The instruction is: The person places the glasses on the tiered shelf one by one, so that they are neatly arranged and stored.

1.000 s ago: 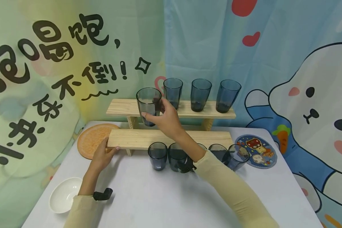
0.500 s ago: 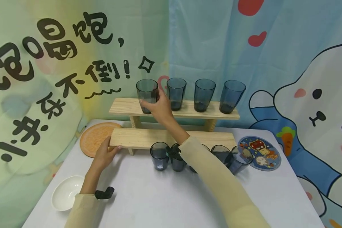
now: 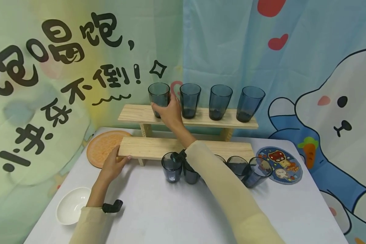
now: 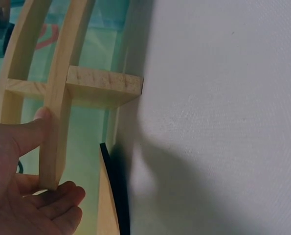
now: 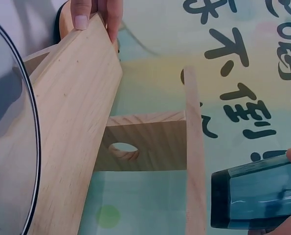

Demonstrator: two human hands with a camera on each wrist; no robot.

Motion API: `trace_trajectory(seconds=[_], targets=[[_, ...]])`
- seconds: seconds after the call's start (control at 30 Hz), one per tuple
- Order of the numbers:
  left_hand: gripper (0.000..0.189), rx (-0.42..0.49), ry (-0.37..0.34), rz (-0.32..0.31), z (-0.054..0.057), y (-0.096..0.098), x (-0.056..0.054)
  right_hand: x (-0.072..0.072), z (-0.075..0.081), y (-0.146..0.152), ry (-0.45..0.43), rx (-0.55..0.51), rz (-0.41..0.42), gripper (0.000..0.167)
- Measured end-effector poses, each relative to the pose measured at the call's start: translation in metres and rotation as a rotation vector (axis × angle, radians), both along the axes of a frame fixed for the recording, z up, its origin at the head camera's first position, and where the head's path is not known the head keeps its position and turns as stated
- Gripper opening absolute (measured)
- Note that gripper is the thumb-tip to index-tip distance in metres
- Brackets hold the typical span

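Observation:
My right hand [image 3: 171,114] grips a blue-tinted drinking glass [image 3: 158,92] at the left end of the upper wooden board [image 3: 131,113]. In the right wrist view the glass [image 5: 262,196] has its thick base close to the board's surface. My left hand [image 3: 111,166] holds the left end of the lower board [image 3: 149,145]; in the left wrist view the thumb [image 4: 35,129] lies on one face and fingers reach around the end. To the right of the held glass stand three similar glasses, the closest of them this glass [image 3: 190,100].
Several more glasses, such as one at the left [image 3: 172,171], stand before the lower board, partly hidden by my right sleeve [image 3: 225,193]. A white bowl [image 3: 70,206] and an orange round mat [image 3: 102,149] lie left; a blue patterned mat [image 3: 288,166] lies right.
The right hand has moved the glass back and up, from in front of the upper board to over its left end. My left hand keeps its hold on the lower board.

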State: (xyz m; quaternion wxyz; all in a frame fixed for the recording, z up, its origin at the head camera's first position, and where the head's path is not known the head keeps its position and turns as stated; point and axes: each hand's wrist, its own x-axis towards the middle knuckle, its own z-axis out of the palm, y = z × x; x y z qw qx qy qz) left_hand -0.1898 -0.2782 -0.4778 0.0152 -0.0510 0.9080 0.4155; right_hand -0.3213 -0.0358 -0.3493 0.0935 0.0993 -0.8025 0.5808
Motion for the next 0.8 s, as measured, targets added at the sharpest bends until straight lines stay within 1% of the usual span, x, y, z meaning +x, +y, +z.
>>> trace_trajectory(seconds=[0.23, 0.4, 0.5, 0.67, 0.8], targets=[[0.080, 0.007, 0.015, -0.004, 0.002, 0.001, -0.001, -0.007, -0.002, 0.000, 0.014, -0.003, -0.032, 0.088], [0.080, 0.007, 0.015, -0.004, 0.004, 0.002, 0.000, -0.009, -0.003, 0.001, -0.008, 0.009, -0.034, 0.096], [0.080, 0.004, 0.009, -0.001, 0.004, 0.002, 0.000, -0.008, -0.003, 0.002, -0.025, 0.018, -0.023, 0.096], [0.081, 0.008, 0.000, 0.001, 0.003, 0.002, 0.000, -0.005, -0.005, 0.003, -0.015, 0.034, -0.006, 0.099], [0.081, 0.011, -0.008, 0.000, 0.002, 0.002, 0.001, 0.001, -0.007, 0.004, -0.025, 0.062, 0.012, 0.106]])
